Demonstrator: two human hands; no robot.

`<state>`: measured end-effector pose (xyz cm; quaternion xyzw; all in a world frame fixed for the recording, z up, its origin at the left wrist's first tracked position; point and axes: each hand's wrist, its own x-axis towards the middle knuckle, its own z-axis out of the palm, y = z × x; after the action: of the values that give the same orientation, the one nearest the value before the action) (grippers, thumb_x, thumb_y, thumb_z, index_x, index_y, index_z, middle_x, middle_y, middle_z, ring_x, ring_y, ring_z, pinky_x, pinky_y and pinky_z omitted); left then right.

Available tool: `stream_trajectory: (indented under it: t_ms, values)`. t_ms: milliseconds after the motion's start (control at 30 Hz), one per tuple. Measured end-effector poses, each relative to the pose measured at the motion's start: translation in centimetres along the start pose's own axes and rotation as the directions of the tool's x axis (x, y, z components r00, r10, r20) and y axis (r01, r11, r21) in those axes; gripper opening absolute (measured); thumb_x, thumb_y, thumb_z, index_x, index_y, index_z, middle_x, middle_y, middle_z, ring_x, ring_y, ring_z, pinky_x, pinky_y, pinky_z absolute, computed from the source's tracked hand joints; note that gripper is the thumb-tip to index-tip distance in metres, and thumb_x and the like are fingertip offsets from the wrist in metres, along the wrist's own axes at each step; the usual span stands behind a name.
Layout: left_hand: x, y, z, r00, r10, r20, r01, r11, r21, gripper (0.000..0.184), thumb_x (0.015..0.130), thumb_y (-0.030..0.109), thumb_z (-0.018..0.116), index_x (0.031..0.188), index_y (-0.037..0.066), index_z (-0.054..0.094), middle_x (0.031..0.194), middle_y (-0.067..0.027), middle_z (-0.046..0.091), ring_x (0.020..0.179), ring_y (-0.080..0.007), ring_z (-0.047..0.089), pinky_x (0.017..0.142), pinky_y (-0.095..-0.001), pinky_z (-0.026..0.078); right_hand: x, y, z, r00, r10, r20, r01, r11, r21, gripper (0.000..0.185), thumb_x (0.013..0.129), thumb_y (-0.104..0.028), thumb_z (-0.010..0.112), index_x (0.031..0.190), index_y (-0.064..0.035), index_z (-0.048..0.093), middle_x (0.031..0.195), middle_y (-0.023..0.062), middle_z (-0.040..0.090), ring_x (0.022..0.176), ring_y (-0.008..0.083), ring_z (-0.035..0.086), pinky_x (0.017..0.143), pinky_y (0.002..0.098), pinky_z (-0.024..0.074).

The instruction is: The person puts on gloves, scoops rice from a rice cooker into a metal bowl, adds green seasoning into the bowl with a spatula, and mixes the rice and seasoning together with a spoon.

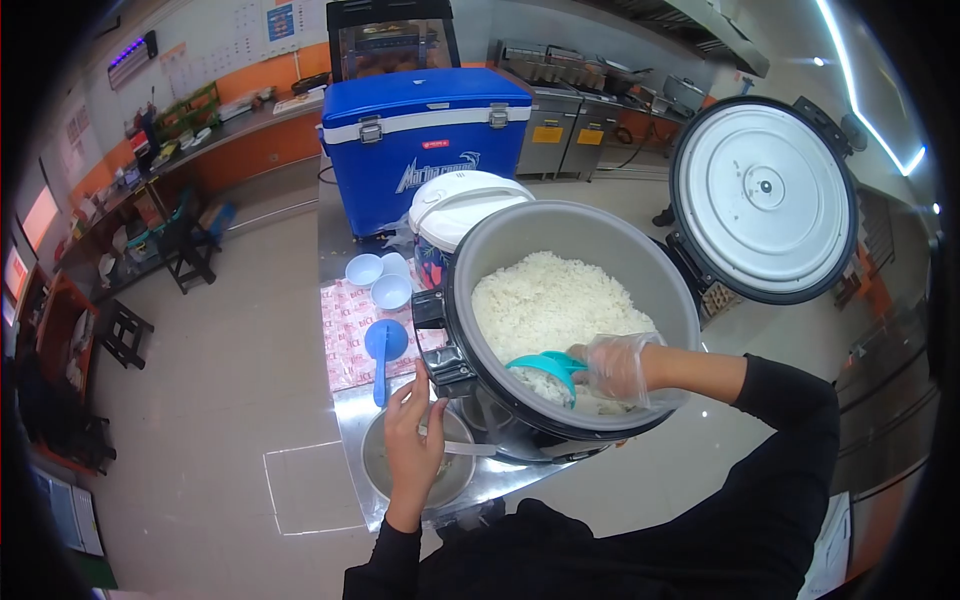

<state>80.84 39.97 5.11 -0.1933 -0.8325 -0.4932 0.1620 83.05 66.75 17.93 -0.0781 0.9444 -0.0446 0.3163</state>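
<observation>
Your right hand (615, 369), clear-gloved, grips a teal plastic scoop (548, 366) in white cooked rice (550, 295), bowl end left. Your left hand (415, 438), fingers loosely spread, sits at the black side latch (449, 374). Grey-lined round cooker's wall (625, 240) between hands; round silver lid (765, 195) stands open, right.

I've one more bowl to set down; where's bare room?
On the pink-and-white printed paper, left of the blue plastic scoop; also a little shiny metal tabletop right of the round metal bowl. Crowded: behind, where small pale-blue bowls, a white-lidded round container and the large grey-rimmed rice cooker sit close.
</observation>
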Motion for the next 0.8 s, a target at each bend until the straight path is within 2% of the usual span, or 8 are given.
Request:
stream_trajectory:
  t_ms: [133,300,433,500,533,600,700,800]
  values:
    - [0.0,0.6,0.0,0.998,-0.066,-0.002,0.066,0.995,0.07,0.054,0.081,0.009,0.063,0.133,0.011,0.047,0.1,-0.0167,0.062,0.093,-0.0283,0.056,0.081,-0.0353,0.044,-2.1,-0.3,-0.6,0.997,0.057,-0.05,-0.056,0.998,0.023,0.045,0.092,-0.032,0.048,0.128,-0.0057,0.042,0.084,0.0234,0.061,0.081,0.0361,0.061,0.074,0.0435,0.0476]
    - [0.2,-0.2,-0.3,0.999,-0.031,0.027,0.032,0.999,-0.026,0.054,0.081,0.008,0.062,0.133,0.009,0.046,0.106,-0.0161,0.061,0.099,-0.028,0.055,0.085,-0.0351,0.043,-2.4,2.6,-0.4,0.994,-0.003,-0.107,0.004,1.0,0.016,0.047,0.091,-0.039,0.048,0.128,-0.0093,0.046,0.083,0.021,0.063,0.072,0.0337,0.063,0.068,0.0422,0.0492]
    - [0.6,-1.4,-1.8,0.988,0.09,0.126,-0.065,0.979,-0.192,0.052,0.082,0.006,0.06,0.133,0.006,0.045,0.118,-0.0155,0.057,0.108,-0.0279,0.052,0.093,-0.0338,0.039,-1.1,4.2,-0.1,1.0,-0.006,-0.031,0.008,0.998,0.066,0.049,0.09,-0.039,0.048,0.13,-0.0094,0.046,0.079,0.0185,0.063,0.062,0.0277,0.061,0.061,0.0376,0.0487]
    - [-0.4,-2.8,-2.9,0.995,0.032,0.096,-0.011,0.978,-0.21,0.05,0.083,0.005,0.058,0.132,0.005,0.045,0.122,-0.0148,0.054,0.111,-0.0277,0.051,0.096,-0.0337,0.037,-0.8,4.9,0.4,0.999,0.021,0.034,-0.027,0.984,0.175,0.045,0.091,-0.036,0.048,0.126,-0.0077,0.049,0.073,0.0144,0.062,0.057,0.0222,0.059,0.054,0.0338,0.0474]
    - [-1.2,-3.6,-3.5,0.997,0.003,0.083,0.016,0.975,-0.221,0.049,0.083,0.004,0.057,0.131,0.005,0.046,0.124,-0.0145,0.053,0.112,-0.0275,0.05,0.097,-0.0336,0.036,-1.1,4.6,0.4,0.993,0.107,0.051,-0.118,0.91,0.398,0.044,0.091,-0.036,0.049,0.124,-0.0065,0.05,0.07,0.0107,0.059,0.055,0.0189,0.055,0.051,0.0317,0.0449]
    - [-3.4,-5.9,-4.9,0.991,-0.136,0.011,0.136,0.978,-0.159,0.044,0.086,0.01,0.055,0.129,0.004,0.046,0.126,-0.0145,0.052,0.114,-0.0281,0.049,0.096,-0.0363,0.037,-2.0,3.6,0.3,0.957,0.253,0.14,-0.268,0.596,0.757,0.041,0.092,-0.036,0.049,0.118,-0.0041,0.052,0.064,0.0032,0.051,0.05,0.0124,0.048,0.045,0.0275,0.04]
    - [-8.2,-11.3,-5.8,0.925,-0.37,-0.087,0.359,0.926,-0.119,0.043,0.088,0.016,0.055,0.128,0.003,0.046,0.124,-0.0171,0.051,0.111,-0.0294,0.05,0.094,-0.0379,0.039,-2.8,3.4,1.7,0.953,0.275,0.125,-0.167,0.136,0.976,0.038,0.093,-0.035,0.049,0.113,-0.0026,0.051,0.064,-0.0039,0.038,0.046,0.0065,0.036,0.041,0.0227,0.031]
    - [-12.1,-15.1,-5.9,0.875,-0.476,-0.088,0.48,0.877,0.034,0.044,0.089,0.021,0.054,0.128,0.002,0.045,0.121,-0.0196,0.05,0.106,-0.0298,0.051,0.091,-0.0381,0.041,-4.7,1.2,0.1,0.944,0.328,-0.02,-0.005,0.075,0.997,0.039,0.093,-0.034,0.05,0.115,-0.002,0.049,0.065,-0.005,0.035,0.045,0.0056,0.03,0.04,0.0225,0.0275]
